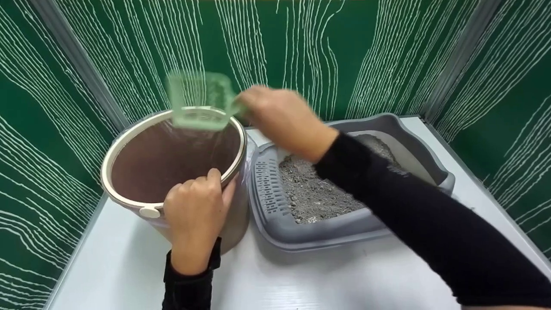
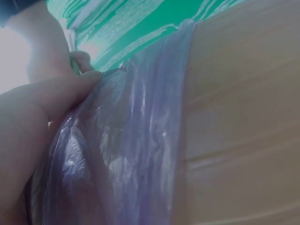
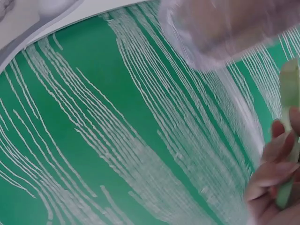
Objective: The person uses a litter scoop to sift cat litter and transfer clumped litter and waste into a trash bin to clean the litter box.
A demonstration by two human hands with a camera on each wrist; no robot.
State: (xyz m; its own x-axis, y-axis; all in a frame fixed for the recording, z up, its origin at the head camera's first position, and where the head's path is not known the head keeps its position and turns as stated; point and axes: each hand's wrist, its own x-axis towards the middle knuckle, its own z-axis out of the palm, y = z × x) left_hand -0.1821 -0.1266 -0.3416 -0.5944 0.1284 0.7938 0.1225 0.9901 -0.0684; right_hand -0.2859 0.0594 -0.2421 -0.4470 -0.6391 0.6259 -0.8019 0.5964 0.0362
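Note:
In the head view my right hand (image 1: 284,116) grips the handle of a green litter scoop (image 1: 200,122), which is tilted on its side and blurred over the back rim of a trash bin (image 1: 107,172). The right wrist view shows the fingers (image 3: 269,180) wrapped round the green handle. My left hand (image 1: 196,211) holds the bin's near rim, its fingers curled over the edge. A clear plastic liner (image 2: 145,117) hangs over the bin's outer wall beside the left thumb in the left wrist view. The bin's bottom is not clearly visible.
Right of the bin stands a grey litter box (image 1: 318,237) with grey granular litter (image 1: 318,189) inside. Both are on a white table (image 1: 275,280). Green panels (image 1: 357,26) with white wavy lines enclose the back and sides.

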